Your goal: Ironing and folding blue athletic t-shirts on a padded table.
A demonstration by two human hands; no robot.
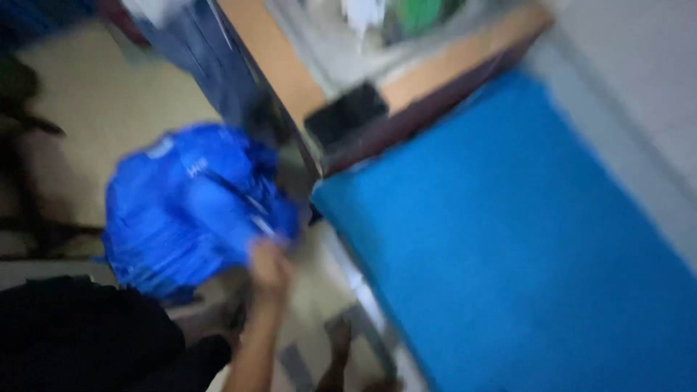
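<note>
I look down from the head camera on a heavily blurred scene. One bare hand (268, 265) reaches up from the bottom of the frame, its forearm rising from near the lower centre. I cannot tell for certain whether it is my left or my right; I take it for the right. The hand meets the lower right edge of a bunched bright blue cloth (192, 207), perhaps a garment or bag, which hangs out over the floor (109, 101) to the left of a surface with a flat blue cover (508, 247). The fingers appear to be closed on the edge of the cloth, but the blur hides the grip, so I cannot say so firmly. I cannot see any other hand.

The blue cover fills the right half of the view. Beyond its far end runs a wooden ledge (450, 62) with a small dark object (345, 112) on it. Dark clothing (80, 334) fills the lower left corner, and a bare foot (337, 337) shows on the floor near the bottom centre.

As I judge it, the cloth is being lifted or carried beside the covered surface. A next move would call for a firmer, visible hold on the cloth and a steadier view.
</note>
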